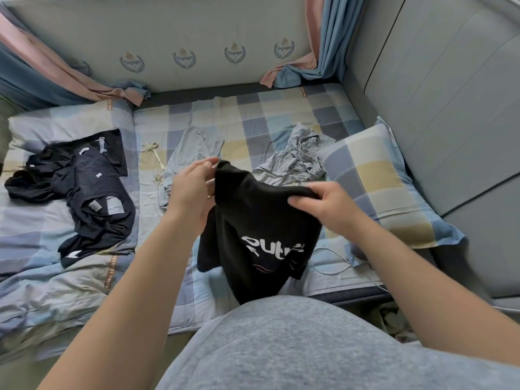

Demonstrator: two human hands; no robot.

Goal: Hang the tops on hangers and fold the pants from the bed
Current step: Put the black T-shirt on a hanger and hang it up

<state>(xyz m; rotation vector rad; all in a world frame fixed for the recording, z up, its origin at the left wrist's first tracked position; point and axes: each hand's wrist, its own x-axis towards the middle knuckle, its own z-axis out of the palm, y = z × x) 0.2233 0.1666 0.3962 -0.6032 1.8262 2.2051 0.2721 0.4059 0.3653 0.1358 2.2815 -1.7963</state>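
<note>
Head view is showing a person's left hand [191, 192] and right hand [323, 204] holding a black cotton top with white lettering [261, 226] up over the blue-and-yellow checked bed [253, 114]. The left fingers [206, 165] are pinching one upper corner of the fabric; the right fingers [298, 203] are curling round a bunched fold. The top is hanging just left of the checked square pillow [385, 187]. A crumpled grey garment [298, 159] is lying against the pillow's far-left corner, and a heap of black clothes [92, 192] is lying well to the pillow's left.
</note>
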